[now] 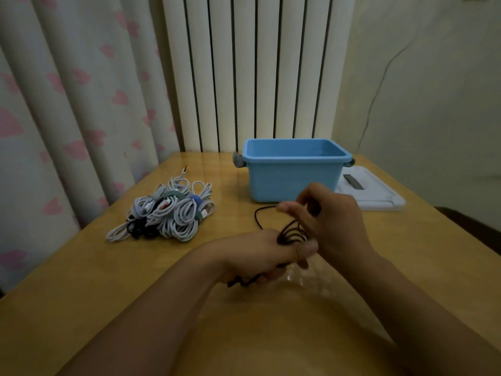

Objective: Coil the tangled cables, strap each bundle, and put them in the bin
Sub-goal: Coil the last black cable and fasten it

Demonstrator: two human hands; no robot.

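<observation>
- Sitting on a glossy wooden table (81,280): blue bin (294,183), white lid (379,194) beside it, heap of white and black cables (168,215) to the left.
- Gripping loops of a black cable (291,233) just above the table, in front of the bin: left hand (260,256), fingers curled round the bundle.
- Hovering over the loops: right hand (330,221), wrist bent, fingers seemingly pinching a strand, though blurred.
- Trailing toward the bin: one loose end.

We hold a black cable (291,233) in loops. Our left hand (257,253) grips the loops. Our right hand (329,221) pinches the cable just above the left fingers. Behind our fingers sits the blue bin (294,180). A pile of white cables (168,213) lies far left.
</observation>
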